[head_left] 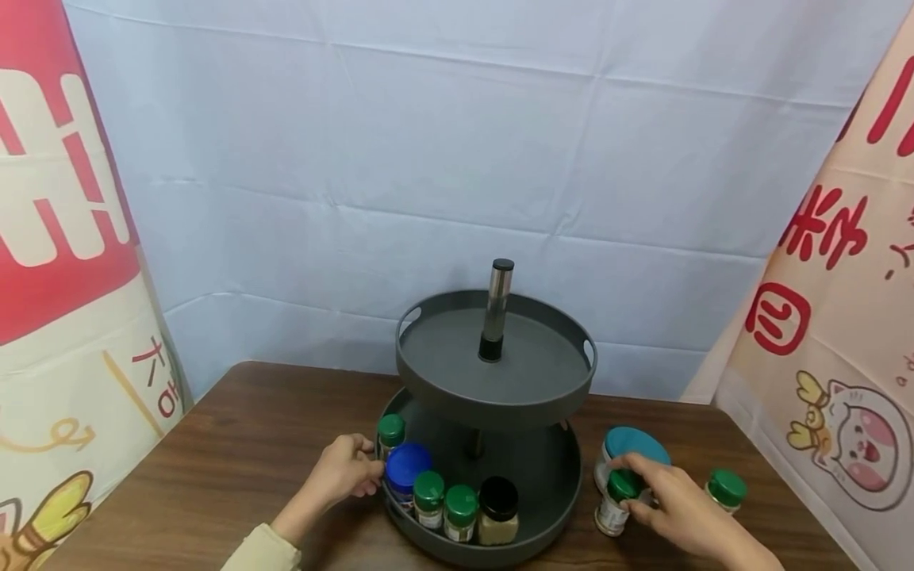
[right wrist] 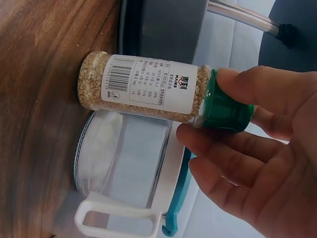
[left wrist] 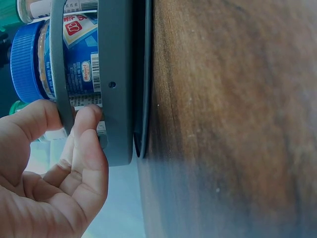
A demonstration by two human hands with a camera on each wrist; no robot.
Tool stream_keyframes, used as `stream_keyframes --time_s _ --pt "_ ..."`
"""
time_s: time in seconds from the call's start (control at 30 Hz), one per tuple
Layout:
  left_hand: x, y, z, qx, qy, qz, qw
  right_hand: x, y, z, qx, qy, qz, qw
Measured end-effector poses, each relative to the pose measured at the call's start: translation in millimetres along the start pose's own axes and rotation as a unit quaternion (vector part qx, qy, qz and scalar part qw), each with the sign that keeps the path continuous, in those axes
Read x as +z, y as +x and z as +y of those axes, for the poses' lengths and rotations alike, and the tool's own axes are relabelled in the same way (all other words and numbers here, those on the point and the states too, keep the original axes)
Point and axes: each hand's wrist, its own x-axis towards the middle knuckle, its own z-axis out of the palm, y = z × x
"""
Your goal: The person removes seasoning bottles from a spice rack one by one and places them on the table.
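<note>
Pinching green cap, right grip, jar body below

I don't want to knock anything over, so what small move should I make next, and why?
Probably lift the green-capped jar into the lower tray, just right of the black-lidded jar. Your right hand grips its cap outside the tray, your left hand pinches the rim, and that spot looks bare.

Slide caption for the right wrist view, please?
Right hand holds a green-capped jar of pale grains beside a teal-lidded container.
</note>
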Motion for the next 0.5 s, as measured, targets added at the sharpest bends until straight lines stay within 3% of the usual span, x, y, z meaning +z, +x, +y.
stream_keyframes --time_s 0.5 --pt "0.1 0.4 0.7 0.002 0.006 0.0 1.0 -0.1 -2.6 7.0 -0.029 -0.037 0.036 0.998"
